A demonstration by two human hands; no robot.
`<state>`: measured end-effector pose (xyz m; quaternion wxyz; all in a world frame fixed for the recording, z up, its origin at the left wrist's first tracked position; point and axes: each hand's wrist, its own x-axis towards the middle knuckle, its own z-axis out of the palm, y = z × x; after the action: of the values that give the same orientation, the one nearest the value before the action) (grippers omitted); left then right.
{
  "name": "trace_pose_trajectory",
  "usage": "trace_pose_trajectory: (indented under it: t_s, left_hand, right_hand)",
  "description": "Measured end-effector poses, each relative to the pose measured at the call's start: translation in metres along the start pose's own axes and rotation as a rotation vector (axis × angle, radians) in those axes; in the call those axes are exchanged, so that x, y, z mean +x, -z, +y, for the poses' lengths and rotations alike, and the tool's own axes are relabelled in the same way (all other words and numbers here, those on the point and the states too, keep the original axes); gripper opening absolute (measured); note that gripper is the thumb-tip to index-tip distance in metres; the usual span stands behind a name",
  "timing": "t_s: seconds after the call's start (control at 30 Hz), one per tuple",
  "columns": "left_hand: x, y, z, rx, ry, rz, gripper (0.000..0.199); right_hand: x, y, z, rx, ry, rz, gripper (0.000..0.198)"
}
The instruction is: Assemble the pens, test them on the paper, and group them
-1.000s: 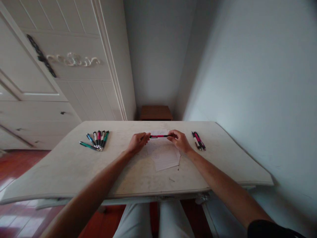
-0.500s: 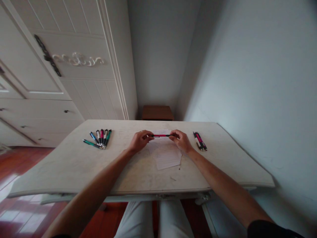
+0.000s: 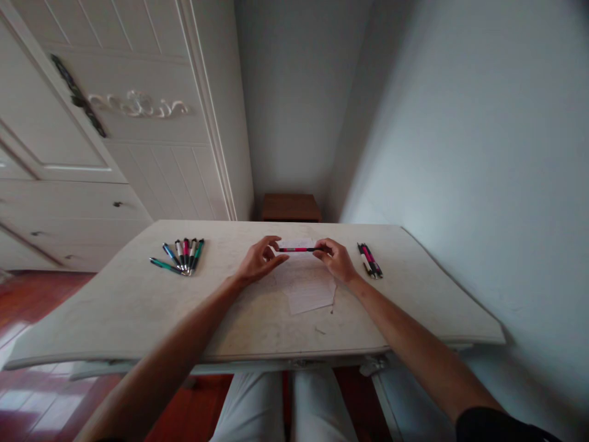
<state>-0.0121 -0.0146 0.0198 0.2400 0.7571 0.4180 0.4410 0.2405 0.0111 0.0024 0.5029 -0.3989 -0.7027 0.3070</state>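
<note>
A pink and black pen [image 3: 298, 250] lies level between my hands, above the sheets of paper [image 3: 310, 291]. My right hand [image 3: 337, 258] pinches its black right end between thumb and fingers. At the pen's other end, my left hand [image 3: 260, 259] has its thumb and fingers spread apart around the tip. Whether a left finger still touches the pen is hard to make out.
Several pens [image 3: 186, 255] lie fanned out on the left of the white table [image 3: 138, 307]. To the right rests a small group of pens [image 3: 369, 260]. A white wardrobe [image 3: 151, 166] stands at the left, and a wall [image 3: 460, 153] rises at the right.
My left hand has loosened from its pinch on the pen, thumb and fingers now apart. The pen has turned about its length, so its clip no longer shows at the lower edge.
</note>
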Motion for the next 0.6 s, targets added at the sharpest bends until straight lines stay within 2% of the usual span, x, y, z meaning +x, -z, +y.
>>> trace_pose_trajectory:
  t_s: [0.07, 0.2, 0.43, 0.6]
  left_hand:
    - [0.001, -0.002, -0.003, -0.012, -0.06, 0.036, 0.05]
    - [0.002, -0.004, -0.006, 0.082, -0.121, 0.056, 0.027]
    - [-0.003, 0.003, 0.003, 0.153, 0.019, -0.025, 0.052]
    - [-0.002, 0.004, 0.001, 0.18, 0.032, -0.039, 0.052]
  right_hand:
    - [0.0, 0.0, 0.001, 0.002, -0.008, 0.0, 0.015]
    - [-0.001, 0.0, -0.001, -0.017, -0.014, 0.003, 0.015]
    - [-0.001, -0.001, -0.005, -0.019, 0.003, -0.012, 0.017]
    - [0.0, 0.003, -0.001, -0.025, -0.012, 0.005, 0.018]
